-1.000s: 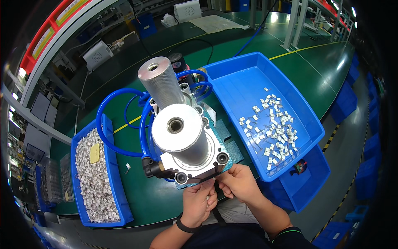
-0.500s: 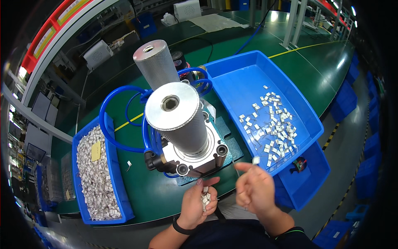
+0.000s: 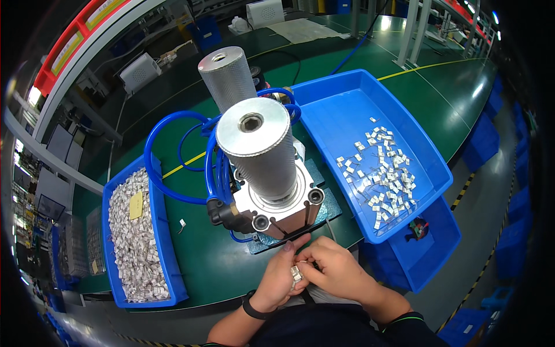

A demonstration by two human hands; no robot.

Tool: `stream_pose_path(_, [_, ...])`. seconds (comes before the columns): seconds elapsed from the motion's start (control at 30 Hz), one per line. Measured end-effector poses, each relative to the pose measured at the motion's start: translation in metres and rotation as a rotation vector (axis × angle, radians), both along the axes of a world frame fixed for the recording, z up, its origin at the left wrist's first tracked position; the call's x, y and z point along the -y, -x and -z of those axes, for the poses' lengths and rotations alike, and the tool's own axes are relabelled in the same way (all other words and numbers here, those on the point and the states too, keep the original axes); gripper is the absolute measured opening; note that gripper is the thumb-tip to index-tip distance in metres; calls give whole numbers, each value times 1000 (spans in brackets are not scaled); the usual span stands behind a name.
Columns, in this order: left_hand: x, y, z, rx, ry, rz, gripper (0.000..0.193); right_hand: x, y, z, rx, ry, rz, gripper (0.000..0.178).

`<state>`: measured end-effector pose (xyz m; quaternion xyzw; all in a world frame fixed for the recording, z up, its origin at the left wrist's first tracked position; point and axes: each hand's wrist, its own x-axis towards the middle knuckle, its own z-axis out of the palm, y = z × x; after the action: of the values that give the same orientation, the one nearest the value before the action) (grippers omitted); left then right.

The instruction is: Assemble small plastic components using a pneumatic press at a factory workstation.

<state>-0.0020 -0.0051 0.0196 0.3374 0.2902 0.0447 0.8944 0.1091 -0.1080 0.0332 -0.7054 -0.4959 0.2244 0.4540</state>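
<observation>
My left hand (image 3: 280, 279) is closed around a small bunch of white block-shaped parts (image 3: 297, 275) with thin leads, just in front of the press's base. Against that bunch, my right hand (image 3: 335, 267) has its thumb and fingers pinched together; whatever lies between its fingertips is hidden. Above both hands stands a pneumatic press (image 3: 260, 156) with two knurled metal cylinders and blue air hoses. Many similar white parts (image 3: 396, 185) lie scattered in the large blue tray (image 3: 329, 115) at the right.
A narrow blue bin (image 3: 176, 283) at the left is heaped with similar parts and a yellow tag (image 3: 136, 205). One loose part (image 3: 182, 223) lies on the green table (image 3: 214, 272). Another blue bin (image 3: 442, 246) sits below the right tray's near edge, holding a dark object (image 3: 417, 229).
My right hand has moved left from beside the right tray to meet my left hand. The white part seen in midair above its fingertips no longer shows there. My view has shifted slightly.
</observation>
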Motion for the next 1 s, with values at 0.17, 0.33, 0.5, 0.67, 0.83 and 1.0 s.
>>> stream_pose_path(0.17, [-3,4,5,52,-11,-2,48,-2,-3,6,-800,-5,160,16])
stream_pose_path(0.33, [1,0,6,-8,-73,-148,21,-2,-7,11,-929,-32,144,14])
stream_pose_path(0.5, [2,-3,4,-23,-64,-272,6,-3,-5,16,-960,-66,192,15])
stream_pose_path(0.67, [1,-4,5,7,-30,-280,8,1,-7,22,-936,37,76,18])
stream_pose_path(0.83, [1,-6,0,9,54,-289,12,-2,-1,22,-807,-96,176,17])
stream_pose_path(1.0, [1,-7,0,-5,10,-232,17,-6,-10,24,-940,-80,239,13])
